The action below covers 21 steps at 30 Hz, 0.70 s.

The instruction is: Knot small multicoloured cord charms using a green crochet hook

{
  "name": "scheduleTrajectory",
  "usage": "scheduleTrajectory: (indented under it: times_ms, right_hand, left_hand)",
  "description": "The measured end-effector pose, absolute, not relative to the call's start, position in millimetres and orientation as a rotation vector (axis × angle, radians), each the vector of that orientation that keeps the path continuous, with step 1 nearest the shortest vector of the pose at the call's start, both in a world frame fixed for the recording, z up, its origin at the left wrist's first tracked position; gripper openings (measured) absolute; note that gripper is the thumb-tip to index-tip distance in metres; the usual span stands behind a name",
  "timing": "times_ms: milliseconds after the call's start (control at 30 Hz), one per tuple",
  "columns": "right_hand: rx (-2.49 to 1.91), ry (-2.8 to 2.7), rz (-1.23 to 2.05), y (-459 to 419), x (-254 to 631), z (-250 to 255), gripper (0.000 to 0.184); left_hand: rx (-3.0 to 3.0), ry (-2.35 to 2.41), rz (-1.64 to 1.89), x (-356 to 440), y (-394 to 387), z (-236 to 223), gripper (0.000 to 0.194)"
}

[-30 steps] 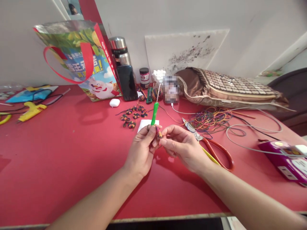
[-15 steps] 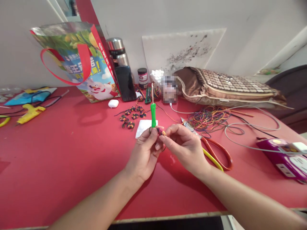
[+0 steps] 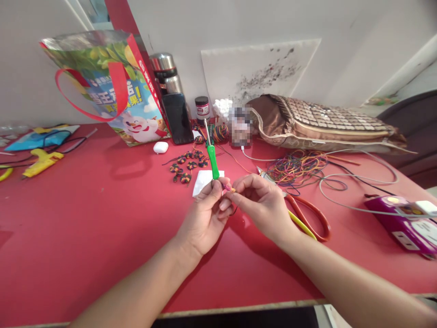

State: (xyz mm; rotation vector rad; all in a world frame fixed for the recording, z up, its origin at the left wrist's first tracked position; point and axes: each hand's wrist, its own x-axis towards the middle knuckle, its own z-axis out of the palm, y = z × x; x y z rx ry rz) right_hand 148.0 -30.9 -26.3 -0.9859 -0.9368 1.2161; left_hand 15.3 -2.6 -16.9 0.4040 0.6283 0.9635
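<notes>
My left hand (image 3: 203, 216) is closed at the middle of the table, with a green-handled crochet hook (image 3: 212, 162) standing up from its thumb and fingers, metal end on top. Between both hands is a small piece of multicoloured crochet (image 3: 228, 187). The thumb and fingertips of my right hand (image 3: 268, 207) pinch its right end. A dark strand hangs below the fingers. Behind the hands lie several small crocheted flowers (image 3: 185, 177) and a white paper square (image 3: 202, 183), partly covered by my left hand.
Right of my hands are scissors with red and yellow handles (image 3: 302, 225) and a loose heap of coloured yarn (image 3: 297, 166). A purple power strip (image 3: 399, 225) sits far right. At the back stand a phone (image 3: 177, 118), a printed bag (image 3: 129, 105) and a small jar (image 3: 202, 109).
The crochet hook has tipped to the left. The crochet piece looks more stretched between the hands, and my right hand stays pinched at its end.
</notes>
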Motion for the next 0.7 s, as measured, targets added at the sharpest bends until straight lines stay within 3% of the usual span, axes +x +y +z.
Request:
scheduleTrajectory:
  times_ms: [100,500,700]
  right_hand:
    - [-0.970,-0.896,1.369,-28.0,150.4,-26.4,0.041]
    - [-0.976,-0.925,1.248,-28.9,149.9,-17.8,0.036]
    - [-1.056,-0.857,1.277,-26.5,152.9,-25.7,0.036]
  left_hand:
    - [0.500,0.635,0.988,14.9,-2.7,-16.2,0.034]
    - [0.750,0.703,1.116,15.1,-4.2,-15.3,0.022]
    - [0.605,0.711,1.027,14.7,-6.1,-17.1,0.031]
